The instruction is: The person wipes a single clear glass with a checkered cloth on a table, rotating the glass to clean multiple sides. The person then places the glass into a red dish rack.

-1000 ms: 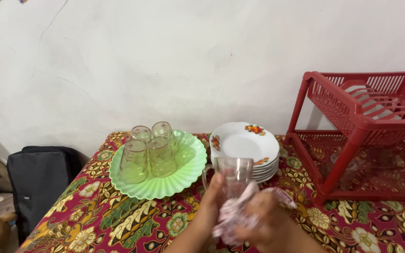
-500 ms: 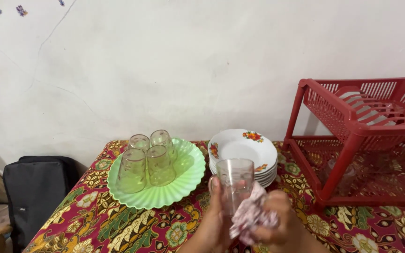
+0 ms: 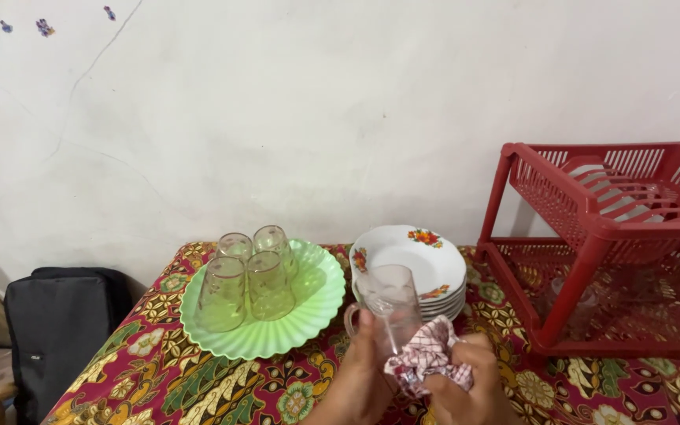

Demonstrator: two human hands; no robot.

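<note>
Clear glass is what we have in hand: a handled mug (image 3: 391, 303), upright with a slight tilt, mouth up, its long axis running roughly vertical and rising straight out of our left hand (image 3: 360, 378). That left grip is closed round the lower part of the mug, thumb on the near side just below the handle. Our right hand (image 3: 466, 386) sits just beside it, to the right and slightly lower, its grip bunched tight on a red-and-white checked cloth (image 3: 426, 358) that presses against the mug's base and right flank. So the mug lies up and to the left of the cloth hand, touching the cloth, and the left hand is the one bearing it. All this hangs above the near edge of the bench (image 3: 198, 378), which wears a red floral cover.

Counting what stands behind: four glasses (image 3: 245, 271), mouth down, huddled on the left half of one green fluted plate (image 3: 308, 303). Just right of it, one stack of white plates (image 3: 419, 264) with flower prints; we cannot count the stack exactly, several at least. The mug's rim overlaps the stack's near edge in our view, though it is held apart from it.

Further right stands one red plastic rack (image 3: 592, 236) with two tiers, white dishes in the upper one. A black bag (image 3: 57, 323) rests on the floor to the left of the bench.
</note>
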